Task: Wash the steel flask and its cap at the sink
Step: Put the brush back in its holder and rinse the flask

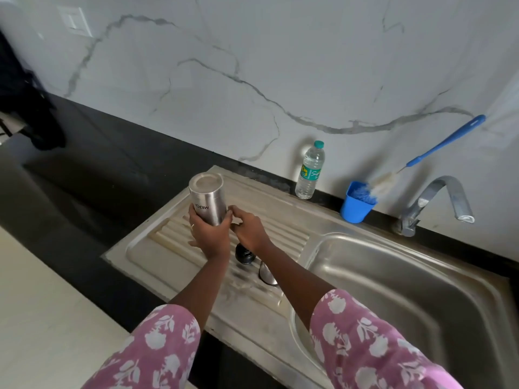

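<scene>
1. And here we go: the steel flask (207, 202) is up in the air, turned base-up, just left of the sink bowl (393, 276) and over the ribbed drainboard (157, 248).
2. The left hand (209, 234) has it. The fingers are curled round the lower, mouth end, with the body standing up out of the grip.
3. The right hand (250, 230) sits on the bowl side of the flask, its fingers bent against the lower wall. I cannot tell whether they grip or only steady it.
4. Handling call: it is rigid polished steel, likely slick once wet or soapy and not fragile, though a drop would clang and might dent it. A full wrap around the mid-body looks safest, with the other hand kept free for the mouth.
5. The black cap (245, 255) lies on the drainboard left of the bowl, under the right wrist and apart from the flask. It is small and light, easy to pinch by its edge.
6. A small steel piece (268, 275) lies just beside the cap, nearer the bowl. I can't make out what it is.
7. Behind the bowl, a bottle brush (438, 147) stands in a blue cup (355, 204) beside the tap (438, 197). That looks like the natural tool for the flask's inside.
</scene>
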